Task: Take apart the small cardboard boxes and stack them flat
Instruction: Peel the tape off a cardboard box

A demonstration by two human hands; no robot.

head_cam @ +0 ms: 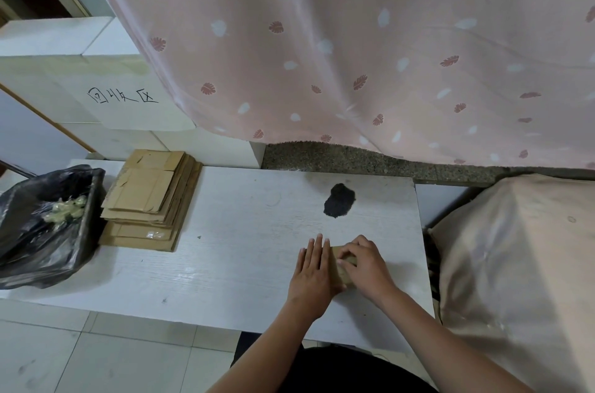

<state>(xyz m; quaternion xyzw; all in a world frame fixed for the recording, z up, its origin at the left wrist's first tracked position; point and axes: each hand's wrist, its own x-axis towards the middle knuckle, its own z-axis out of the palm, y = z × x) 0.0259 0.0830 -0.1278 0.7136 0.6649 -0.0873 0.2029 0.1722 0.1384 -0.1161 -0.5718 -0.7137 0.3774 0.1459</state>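
Hands [314,273] [363,264] hold small box [342,267]; flattened stack [149,199] far left.

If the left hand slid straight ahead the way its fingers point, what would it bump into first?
Probably nothing on the table: the left hand points across bare white table, passing left of the dark patch. Beyond the far edge it would likely meet the speckled ledge and pink curtain; depth there is unclear.

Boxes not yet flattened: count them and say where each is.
1: a small box on the table, between the left hand, flat against its side, and the right hand, curled over its top. Others may be hidden from view. The flat stack lies at the table's left.
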